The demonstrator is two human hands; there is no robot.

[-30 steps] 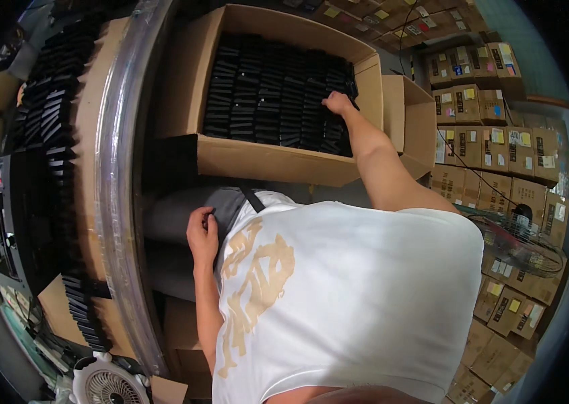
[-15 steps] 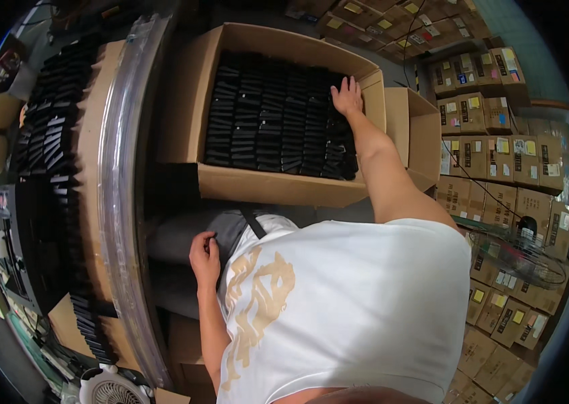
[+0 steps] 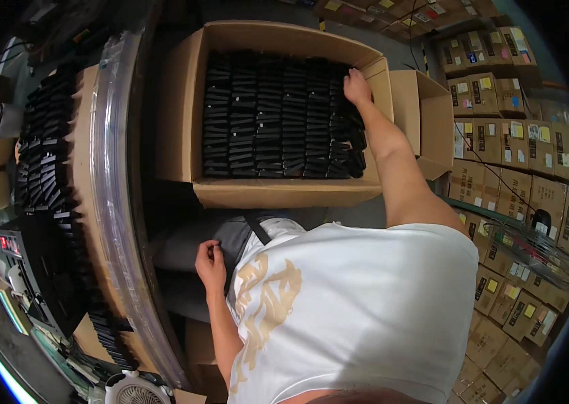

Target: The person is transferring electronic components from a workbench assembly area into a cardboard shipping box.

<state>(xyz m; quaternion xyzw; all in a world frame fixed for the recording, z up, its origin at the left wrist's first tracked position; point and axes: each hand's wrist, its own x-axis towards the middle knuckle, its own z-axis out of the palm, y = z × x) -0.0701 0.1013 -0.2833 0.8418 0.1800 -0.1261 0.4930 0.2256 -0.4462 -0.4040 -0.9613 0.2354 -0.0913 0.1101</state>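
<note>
Left hand (image 3: 211,264) rests loosely curled on the lap, unmoved | right hand (image 3: 356,86) has reached further, fingers spread flat on the black packs (image 3: 278,114) at the far right corner of the cardboard box (image 3: 284,192), grasping nothing.

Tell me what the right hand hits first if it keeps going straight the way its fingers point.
The right hand points toward the far corner of the open cardboard box. It would probably meet the last black flat packs there, then the box's far wall; depth is hard to judge.
</note>
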